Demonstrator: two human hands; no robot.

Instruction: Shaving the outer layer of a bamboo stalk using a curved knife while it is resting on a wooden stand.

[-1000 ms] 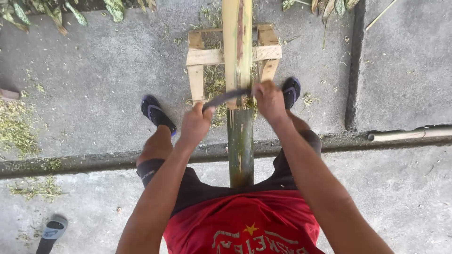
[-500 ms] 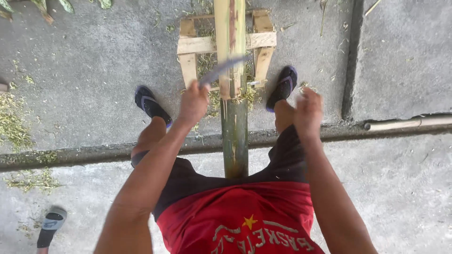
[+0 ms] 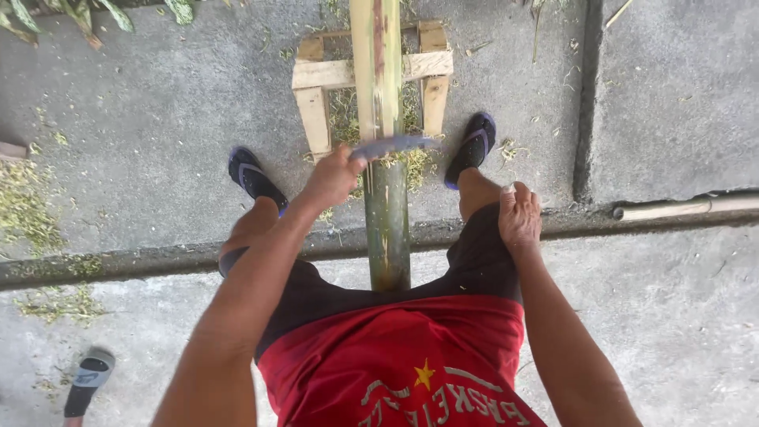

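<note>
A long bamboo pole (image 3: 386,213) runs away from me between my legs; its near part is green, its far part stripped pale. It rests on a small wooden frame (image 3: 316,75). My left hand (image 3: 332,175) grips the handle of a curved blade (image 3: 395,145) that lies across the pole where green meets pale. My right hand (image 3: 519,215) rests on my right thigh, fingers loosely together, holding nothing.
My feet in dark sandals (image 3: 254,178) stand on either side of the pole. Green shavings (image 3: 24,205) litter the concrete at the left. A concrete step edge (image 3: 95,265) crosses the view. A thin pole (image 3: 680,207) lies at right. A loose sandal (image 3: 87,379) sits lower left.
My right hand let go of the blade and dropped to my right thigh. My left hand kept the blade, which still lies across the pole.
</note>
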